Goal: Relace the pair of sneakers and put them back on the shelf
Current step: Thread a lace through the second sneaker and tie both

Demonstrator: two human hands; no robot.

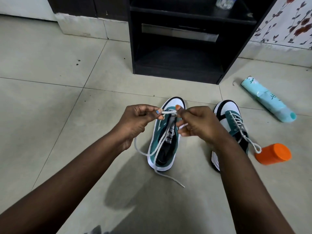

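A green and white sneaker [162,149] stands on the floor in front of me, toe pointing away, its eyelets unlaced. A grey lace [160,141] runs over its tongue and trails onto the tiles behind the heel. My left hand [136,122] and my right hand [195,122] both pinch the lace above the toe end, fingertips almost touching. The second sneaker [233,122] sits to the right, laced, partly hidden by my right forearm. A black shelf unit [182,65] stands just beyond the shoes, its lower compartment open.
A pale turquoise spray can [268,102] lies on the floor at the right. An orange-lidded jar [273,154] lies on its side beside the laced sneaker. A clear bottle [224,2] stands on the shelf top. A floral wall is at far right.
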